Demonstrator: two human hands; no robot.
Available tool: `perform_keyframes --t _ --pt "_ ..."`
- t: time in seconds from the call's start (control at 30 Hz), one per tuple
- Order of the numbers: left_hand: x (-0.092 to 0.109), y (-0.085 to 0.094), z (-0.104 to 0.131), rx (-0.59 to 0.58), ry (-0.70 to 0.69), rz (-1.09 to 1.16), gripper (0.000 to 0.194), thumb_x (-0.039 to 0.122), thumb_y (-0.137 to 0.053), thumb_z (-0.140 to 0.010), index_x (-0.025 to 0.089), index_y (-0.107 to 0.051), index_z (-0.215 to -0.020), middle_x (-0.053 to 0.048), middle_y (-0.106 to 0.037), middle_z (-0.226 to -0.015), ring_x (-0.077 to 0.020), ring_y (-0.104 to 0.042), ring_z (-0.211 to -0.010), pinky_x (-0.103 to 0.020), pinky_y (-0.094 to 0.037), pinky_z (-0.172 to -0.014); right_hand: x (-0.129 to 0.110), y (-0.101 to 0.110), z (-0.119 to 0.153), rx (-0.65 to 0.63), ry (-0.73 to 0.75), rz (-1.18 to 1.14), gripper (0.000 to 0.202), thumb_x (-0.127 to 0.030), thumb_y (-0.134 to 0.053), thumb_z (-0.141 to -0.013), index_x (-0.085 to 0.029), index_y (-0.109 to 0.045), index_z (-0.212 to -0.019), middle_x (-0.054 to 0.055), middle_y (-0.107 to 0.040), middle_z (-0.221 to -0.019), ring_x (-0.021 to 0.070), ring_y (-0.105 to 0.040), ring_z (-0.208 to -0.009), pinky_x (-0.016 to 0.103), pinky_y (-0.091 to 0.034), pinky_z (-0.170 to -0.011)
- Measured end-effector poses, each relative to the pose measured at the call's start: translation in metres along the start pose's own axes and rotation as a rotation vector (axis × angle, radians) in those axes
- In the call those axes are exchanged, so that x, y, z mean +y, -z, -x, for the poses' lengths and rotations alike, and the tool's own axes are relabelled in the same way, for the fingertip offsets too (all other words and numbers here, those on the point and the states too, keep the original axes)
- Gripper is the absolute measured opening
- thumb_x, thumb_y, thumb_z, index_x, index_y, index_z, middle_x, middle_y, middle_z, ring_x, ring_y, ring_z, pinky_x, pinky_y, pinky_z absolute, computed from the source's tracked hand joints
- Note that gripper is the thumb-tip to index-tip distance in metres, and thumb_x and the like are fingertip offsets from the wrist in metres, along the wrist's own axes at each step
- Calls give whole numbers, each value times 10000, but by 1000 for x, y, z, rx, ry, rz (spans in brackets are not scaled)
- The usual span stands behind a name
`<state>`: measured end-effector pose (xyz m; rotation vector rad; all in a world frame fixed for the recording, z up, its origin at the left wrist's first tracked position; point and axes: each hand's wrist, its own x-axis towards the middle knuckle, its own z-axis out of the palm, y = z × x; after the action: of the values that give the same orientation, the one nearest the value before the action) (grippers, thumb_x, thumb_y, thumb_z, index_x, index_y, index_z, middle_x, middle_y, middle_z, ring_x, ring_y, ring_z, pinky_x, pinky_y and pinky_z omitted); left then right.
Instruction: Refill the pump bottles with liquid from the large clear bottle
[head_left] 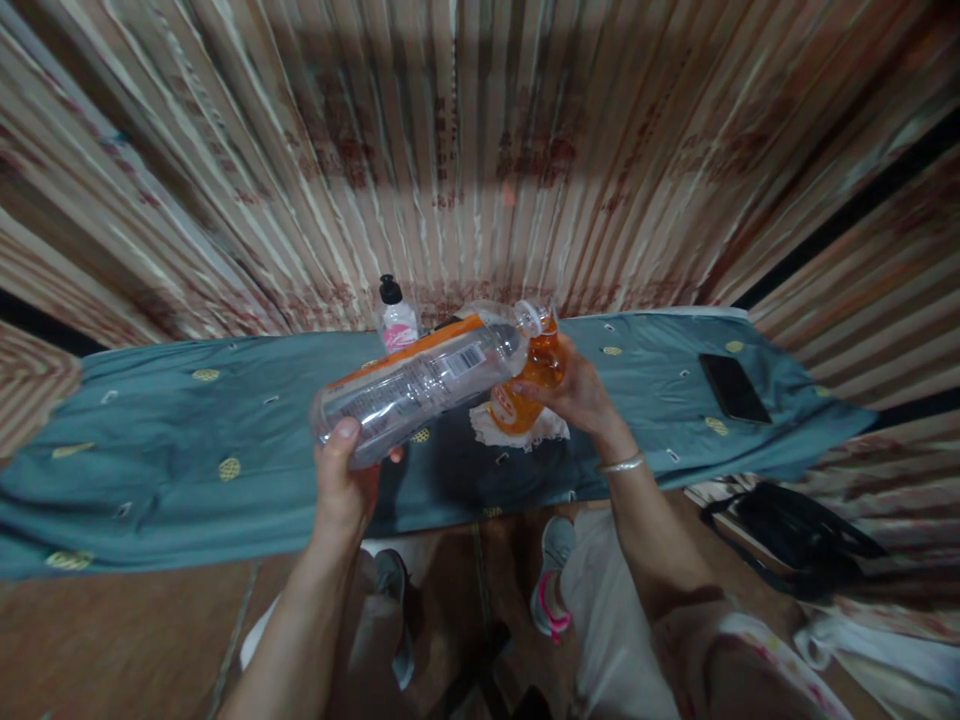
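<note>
My left hand (349,470) is closed round the base of a large clear plastic bottle (420,385) with an orange-edged label and a barcode. This bottle is tilted, its neck pointing up and to the right. At its far end the neck reaches the top of an orange bottle (541,368); whether the two touch I cannot tell. Fingers of my right hand (574,390) wrap the orange bottle, which stands leaning slightly on a crumpled white cloth (487,430). Behind the clear bottle is a pump bottle (395,320) with a black top and pink label.
A teal patterned cloth (262,440) covers the narrow table. A dark phone (733,388) lies at its right end. Striped curtains (450,150) hang close behind. On the floor to the right sits a black bag (802,535); my shoes (555,570) are below the front edge.
</note>
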<state>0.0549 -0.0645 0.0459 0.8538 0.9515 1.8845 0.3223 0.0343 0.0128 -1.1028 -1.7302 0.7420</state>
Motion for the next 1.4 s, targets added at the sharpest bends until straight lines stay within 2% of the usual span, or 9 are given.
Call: perform_keyframes --t 0.2,0.43,0.63,0.73,0.87,1.1,1.4 --pt "3 -1 2 -9 -28 1 528 516 -867 -659 189 -746 -1056 -99 -774 -983 -175 -652 -616 -213 -444 -367 -4 -4 0 102 -4 48 747 -566 -923 -676 -221 -637 -1274 99 -803 -1185 326 -778 -1066 488 -618 -984" --pt "7 -6 4 -4 -27 12 460 491 -865 -659 189 -764 -991 -93 -772 -1015 -165 -637 -613 -216 -456 -374 -9 0 0 132 -2 104 738 -557 -933 -661 -231 -649 -1259 80 -805 -1174 326 -776 -1059 494 -617 -978" --pt "5 -11 6 28 27 44 437 507 -880 -632 195 -768 -917 -52 -736 -852 -168 -611 -588 -225 -453 -364 -16 9 1 175 2 178 766 -553 -946 -642 -232 -652 -1272 90 -805 -1160 339 -781 -1043 501 -632 -945" --pt "3 -13 7 38 31 53 447 517 -877 -636 200 -776 -935 -52 -739 -867 -161 -612 -591 -217 -445 -370 -16 12 2 195 3 192 777 -560 -946 -636 -223 -651 -1271 104 -805 -1164 352 -781 -1053 516 -629 -954" --pt "3 -13 6 37 39 49 491 516 -881 -625 207 -785 -995 -41 -750 -894 -160 -614 -603 -220 -434 -365 -13 8 2 168 -13 137 772 -576 -932 -655 -224 -643 -1279 101 -803 -1178 341 -784 -1058 507 -629 -962" --pt "5 -9 3 25 25 19 447 505 -886 -632 192 -761 -926 -50 -735 -869 -157 -616 -594 -216 -449 -373 -13 -4 0 110 -28 69 670 -582 -901 -694 -221 -665 -1207 95 -815 -1135 335 -790 -1024 513 -629 -961" --pt "11 -5 3 28 5 -27 406 496 -880 -630 199 -753 -875 -73 -739 -864 -160 -593 -580 -221 -454 -379 -15 -6 -1 78 -15 53 686 -571 -896 -709 -229 -641 -1247 97 -823 -1130 344 -793 -1036 506 -637 -938"
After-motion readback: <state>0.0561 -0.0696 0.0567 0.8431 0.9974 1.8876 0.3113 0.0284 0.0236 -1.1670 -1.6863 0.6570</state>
